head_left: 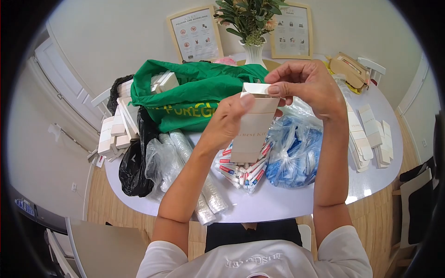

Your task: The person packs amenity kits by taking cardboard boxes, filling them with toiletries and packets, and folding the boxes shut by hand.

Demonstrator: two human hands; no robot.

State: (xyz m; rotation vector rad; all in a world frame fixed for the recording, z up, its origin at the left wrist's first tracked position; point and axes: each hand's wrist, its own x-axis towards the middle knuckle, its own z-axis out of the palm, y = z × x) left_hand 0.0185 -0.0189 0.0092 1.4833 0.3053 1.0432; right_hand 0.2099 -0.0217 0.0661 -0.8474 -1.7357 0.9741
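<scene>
Green bag (194, 93) at left, then left hand (225, 121), fingers wrapped round the box (252, 127) above the tubes (254, 175), presumably steadying it while right hand (315, 90), fingers narrowed, pinches its top flap (256, 89); cartons (370, 121) lie on the table (262, 204) at right, probably for easy reach.

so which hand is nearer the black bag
Left. The left hand, holding the box, is right of the black bag; the right hand, at the box's top flap, is farther right.

Framed signs (195, 34), flowers (248, 21) in a white vase (254, 52), chair (416, 211)
</scene>
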